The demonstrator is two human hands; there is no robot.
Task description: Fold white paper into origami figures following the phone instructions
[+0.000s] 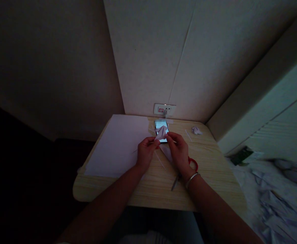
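Between both hands is a small folded piece of white paper [161, 133], held up over a lit phone [157, 122] that lies on the wooden table. My left hand [146, 151] pinches its lower left edge. At its right edge, my right hand [179, 151] grips with thumb and fingers. Under my right wrist lie scissors with a red handle [193, 164], their blades pointing toward the front edge and partly hidden by the arm. A triangular paper piece [166, 152] and thin paper strips [160, 160] rest on the table just below the hands.
White paper sheets [112, 145] cover the left side of the table [214, 169]. A crumpled or folded paper [196, 130] sits at the back right. A wall socket [164, 109] with a plug is behind. Loose papers [277, 210] lie on a pale surface to the right.
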